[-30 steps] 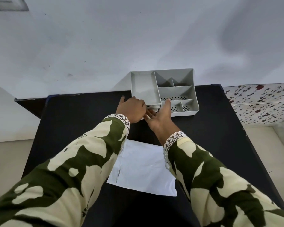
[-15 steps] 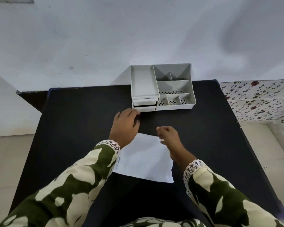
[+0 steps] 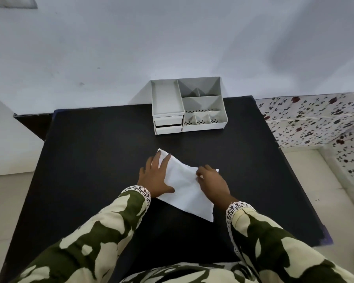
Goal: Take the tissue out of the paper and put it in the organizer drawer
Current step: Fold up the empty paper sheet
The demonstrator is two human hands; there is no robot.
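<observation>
A white sheet of paper (image 3: 183, 186) lies on the black table (image 3: 94, 160), one corner pointing away from me. My left hand (image 3: 156, 176) rests flat on its left edge with the fingers spread. My right hand (image 3: 212, 181) lies on the paper's right part, fingertips curled at a crease; whether it pinches the paper I cannot tell. No tissue is visible. The grey organizer (image 3: 187, 105) stands at the table's far edge, with two small drawers (image 3: 168, 124) at its front left that look nearly shut.
A white wall rises right behind the organizer. To the right of the table is a surface with a floral pattern (image 3: 315, 117). The floor shows at the left and right of the table. My camouflage sleeves fill the bottom of the view.
Both hands have drawn back from the organizer's drawers to the paper. The paper has turned and slid a little away from me.
</observation>
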